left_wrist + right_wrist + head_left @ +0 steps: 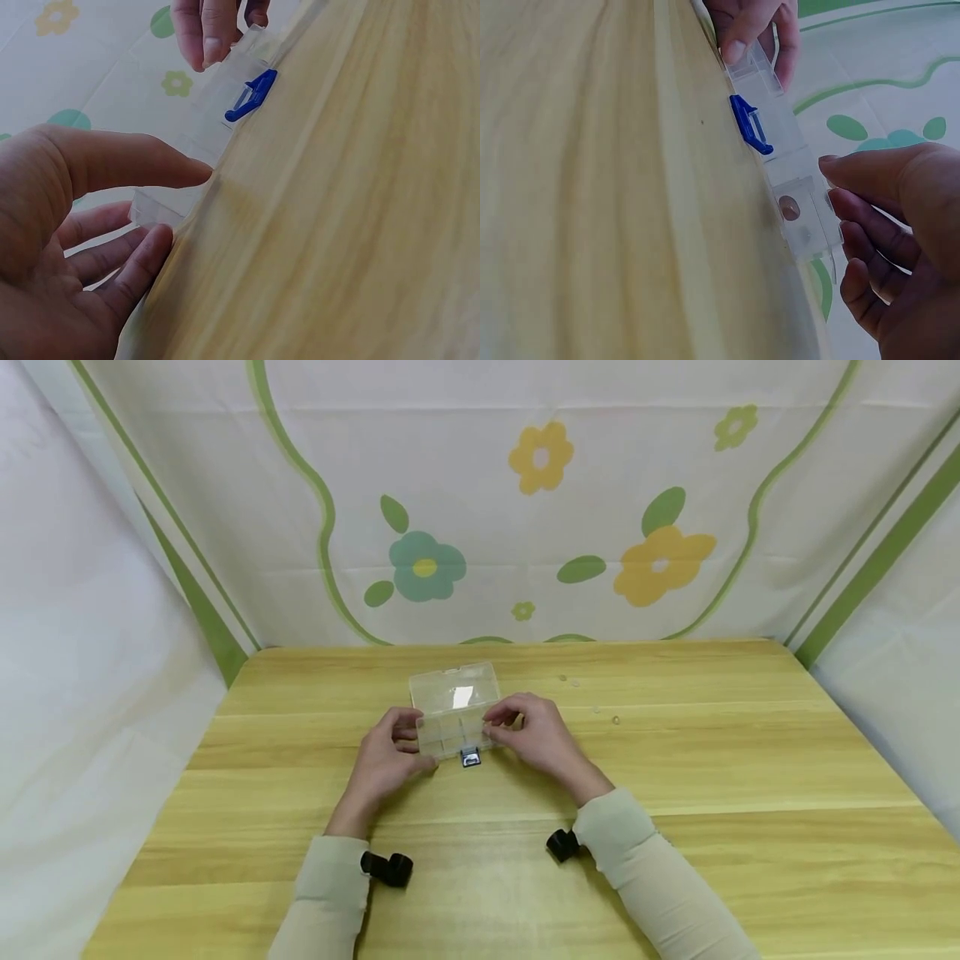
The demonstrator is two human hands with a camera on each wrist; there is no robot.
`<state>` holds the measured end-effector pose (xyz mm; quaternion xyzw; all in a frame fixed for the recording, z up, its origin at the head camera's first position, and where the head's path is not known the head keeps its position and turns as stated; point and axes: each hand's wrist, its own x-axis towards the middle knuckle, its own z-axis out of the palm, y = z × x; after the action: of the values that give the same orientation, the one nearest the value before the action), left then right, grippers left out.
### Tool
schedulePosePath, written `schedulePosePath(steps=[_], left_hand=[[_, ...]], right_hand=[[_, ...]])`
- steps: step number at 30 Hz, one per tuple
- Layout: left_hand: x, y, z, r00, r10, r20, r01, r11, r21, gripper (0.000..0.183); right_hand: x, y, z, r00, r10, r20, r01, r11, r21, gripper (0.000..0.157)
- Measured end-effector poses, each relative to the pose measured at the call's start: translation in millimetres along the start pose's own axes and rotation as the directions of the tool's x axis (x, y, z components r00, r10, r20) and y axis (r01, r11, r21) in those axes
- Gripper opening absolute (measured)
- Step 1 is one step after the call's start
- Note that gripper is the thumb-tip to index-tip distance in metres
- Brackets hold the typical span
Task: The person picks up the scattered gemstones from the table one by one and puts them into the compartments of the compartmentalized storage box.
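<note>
A clear plastic compartment box [442, 732] lies on the table, its see-through lid [435, 693] raised at the back. A blue latch [744, 124] sticks out from its front. My left hand [386, 760] holds the left end, thumb along the front corner and fingers at the side. Over the right end is my right hand [536, 732], thumb and forefinger apart at the top edge in the right wrist view, other fingers bent loosely by the wall. Through that wall shows a brownish round piece [789, 208] inside. Whether anything tiny touches the right fingertips is unclear.
Several small round pieces lie on the wooden table [675, 760] right of the box, among them a brownish one [617, 720] and a pale one [576, 682]. Behind the table's far edge hangs a flowered cloth [480, 527].
</note>
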<state>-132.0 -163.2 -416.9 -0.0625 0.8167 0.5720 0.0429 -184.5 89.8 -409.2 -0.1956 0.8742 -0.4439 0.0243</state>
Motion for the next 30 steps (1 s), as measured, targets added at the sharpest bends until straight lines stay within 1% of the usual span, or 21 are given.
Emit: schedulePosePath(steps=[9,15,23,30], left_hand=[[2.8,1.0,-0.6,1.0,0.009,0.003,-0.009,1.0,0.004,0.075],[2.2,2.0,-0.5,1.0,-0.001,-0.001,0.001,1.0,0.01,0.075],[1.9,2.8,2.4,1.0,-0.009,-0.01,0.009,1.0,0.006,0.076],[2.0,1.3,2.1,1.0,-0.011,-0.003,0.011,1.0,0.002,0.075]], right_hand=[[1.2,-2.5,1.0,1.0,-0.01,0.006,0.01,1.0,-0.018,0.012],[3.5,-1.1,2.4,1.0,-0.006,0.015,0.006,1.0,-0.022,0.012],[1.3,-1.6,2.0,1.0,-0.003,0.016,0.004,0.999,-0.039,0.012],[0.2,-0.8,1.0,1.0,-0.001,0.006,0.001,1.0,-0.023,0.012]])
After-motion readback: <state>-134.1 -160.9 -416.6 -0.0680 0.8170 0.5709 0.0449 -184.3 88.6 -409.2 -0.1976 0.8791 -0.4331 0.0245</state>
